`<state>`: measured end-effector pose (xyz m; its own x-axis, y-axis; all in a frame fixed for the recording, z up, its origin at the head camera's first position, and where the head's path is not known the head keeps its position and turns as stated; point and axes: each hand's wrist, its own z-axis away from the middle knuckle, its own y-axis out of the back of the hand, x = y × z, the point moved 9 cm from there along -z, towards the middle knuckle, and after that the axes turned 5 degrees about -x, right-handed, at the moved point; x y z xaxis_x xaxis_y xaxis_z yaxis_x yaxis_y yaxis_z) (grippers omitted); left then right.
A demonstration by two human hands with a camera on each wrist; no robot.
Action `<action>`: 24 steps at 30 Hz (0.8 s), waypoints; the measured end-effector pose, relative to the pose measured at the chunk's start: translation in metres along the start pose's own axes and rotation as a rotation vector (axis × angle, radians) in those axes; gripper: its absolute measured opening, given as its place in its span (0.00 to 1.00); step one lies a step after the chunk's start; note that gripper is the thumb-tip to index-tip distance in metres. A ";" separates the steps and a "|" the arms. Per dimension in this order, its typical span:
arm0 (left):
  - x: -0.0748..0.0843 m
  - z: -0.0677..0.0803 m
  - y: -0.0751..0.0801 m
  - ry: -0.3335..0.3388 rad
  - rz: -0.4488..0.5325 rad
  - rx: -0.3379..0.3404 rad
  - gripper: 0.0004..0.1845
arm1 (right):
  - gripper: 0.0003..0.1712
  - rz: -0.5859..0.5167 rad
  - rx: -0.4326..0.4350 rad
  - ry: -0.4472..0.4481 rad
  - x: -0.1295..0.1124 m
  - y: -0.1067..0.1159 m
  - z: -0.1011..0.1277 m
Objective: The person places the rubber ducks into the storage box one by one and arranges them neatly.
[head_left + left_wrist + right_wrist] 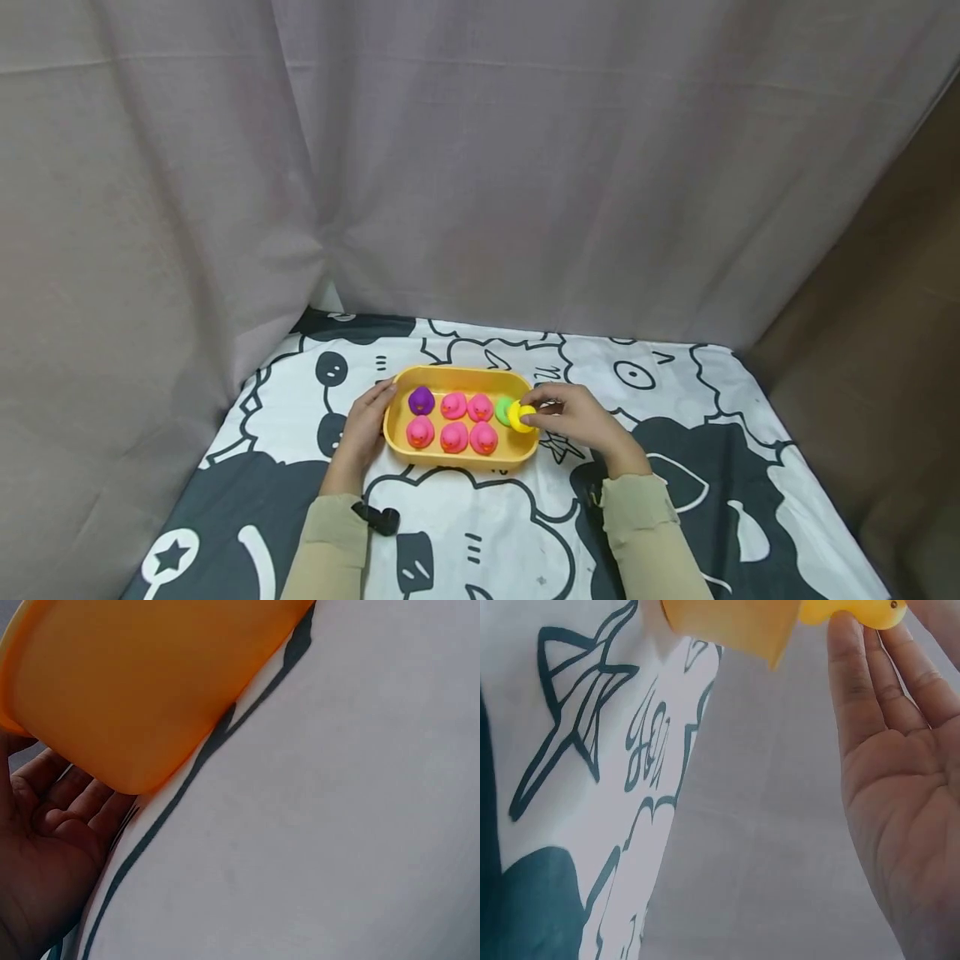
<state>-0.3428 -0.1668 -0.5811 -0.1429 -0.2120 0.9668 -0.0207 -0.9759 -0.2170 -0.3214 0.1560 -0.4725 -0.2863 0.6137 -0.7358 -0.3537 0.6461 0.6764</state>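
A yellow oval tray rests on the patterned cloth. Inside it sit a purple toy duck, several pink toy ducks in two rows, and a green toy duck near the right end. My right hand pinches a yellow toy duck over that end, partly covering the green one. In the right wrist view the fingers touch the yellow duck's underside. At the tray's left end, my left hand rests against the wall and rim, its fingertips partly hidden by the tray.
A white cloth with dark cartoon drawings covers the table. Grey curtains stand behind and at the left, and a brownish one hangs on the right. A dark strap circles my left wrist.
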 end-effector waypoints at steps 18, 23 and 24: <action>0.000 -0.001 0.000 -0.004 -0.005 0.003 0.25 | 0.12 0.258 -0.194 0.110 -0.008 -0.035 -0.023; 0.000 0.000 0.001 0.009 -0.013 0.012 0.25 | 0.07 0.325 -0.156 0.186 -0.007 -0.038 -0.022; 0.000 0.000 0.001 0.009 -0.019 0.011 0.25 | 0.06 0.332 -0.147 0.204 -0.007 -0.039 -0.022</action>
<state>-0.3426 -0.1675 -0.5813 -0.1513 -0.1935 0.9694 -0.0128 -0.9802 -0.1976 -0.3251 0.1171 -0.4946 -0.5715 0.6656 -0.4800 -0.3314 0.3479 0.8770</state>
